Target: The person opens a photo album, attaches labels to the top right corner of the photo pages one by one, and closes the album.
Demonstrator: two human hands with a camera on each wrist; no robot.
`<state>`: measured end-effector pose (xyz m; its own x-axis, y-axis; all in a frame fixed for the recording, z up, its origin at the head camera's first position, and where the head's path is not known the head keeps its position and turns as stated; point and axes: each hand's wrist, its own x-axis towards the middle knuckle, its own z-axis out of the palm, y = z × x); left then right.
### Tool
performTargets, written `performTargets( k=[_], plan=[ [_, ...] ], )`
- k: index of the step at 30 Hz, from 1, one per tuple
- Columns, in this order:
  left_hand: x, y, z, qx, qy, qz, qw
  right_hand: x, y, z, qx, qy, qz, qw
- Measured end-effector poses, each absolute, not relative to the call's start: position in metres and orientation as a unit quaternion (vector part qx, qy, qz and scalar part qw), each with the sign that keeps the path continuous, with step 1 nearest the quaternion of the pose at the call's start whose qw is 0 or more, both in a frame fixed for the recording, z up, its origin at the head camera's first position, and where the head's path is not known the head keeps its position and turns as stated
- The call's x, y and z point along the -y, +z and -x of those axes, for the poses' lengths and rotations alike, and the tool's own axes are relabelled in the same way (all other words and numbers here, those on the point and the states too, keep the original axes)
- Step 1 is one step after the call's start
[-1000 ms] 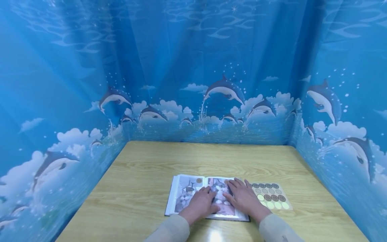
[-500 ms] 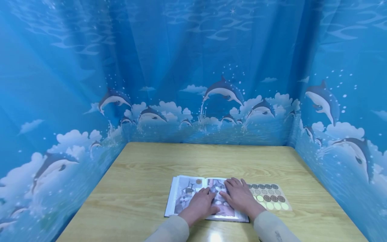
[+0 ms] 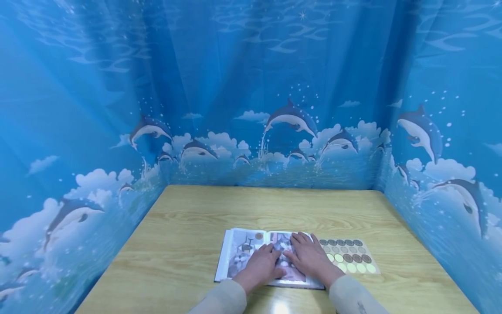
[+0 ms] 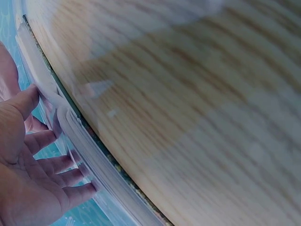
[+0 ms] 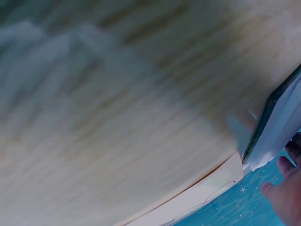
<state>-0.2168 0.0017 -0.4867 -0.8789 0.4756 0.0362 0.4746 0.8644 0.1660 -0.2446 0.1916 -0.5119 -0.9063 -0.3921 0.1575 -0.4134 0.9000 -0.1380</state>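
Note:
An open photo album [image 3: 222,261] with glossy, cat-like pictures lies on the table. My left hand [image 3: 259,267] rests near its middle fold, fingers extended over the pages; in the left wrist view, the left hand [image 4: 35,174] touches the pages from their upper side with fingers spread. My right hand [image 3: 310,255] lies on the right page, fingers pointing away from me. Only part of the right hand [image 5: 284,188] shows in its wrist view, beside the album's edge [image 5: 270,127]. A round brown sticker [image 3: 259,236] sits at the left page's top corner.
A sheet of round stickers [image 3: 362,249], in dark, pale and yellowish rows, lies right of the album, partly behind my right hand. The wooden table [image 3: 188,209] is enclosed by a blue dolphin-print curtain [image 3: 219,87] at the back and sides.
My right hand has shifted slightly left on the right page, uncovering a little more of the sticker sheet. The left hand and the album stay nearly still.

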Motion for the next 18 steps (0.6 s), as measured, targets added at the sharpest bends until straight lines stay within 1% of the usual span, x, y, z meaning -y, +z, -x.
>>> performTargets(
  k=[11,18],
  plan=[
    [-0.002,-0.4854,0.2154,-0.965,0.088,-0.248,-0.001,-0.195,-0.506,0.2377,0.971,0.095,-0.211,0.064],
    [-0.0019,-0.4879,0.2164,-0.966,0.093,-0.241,0.006,-0.199,-0.5064,0.2355,0.968,0.091,-0.216,0.085]
  ],
)
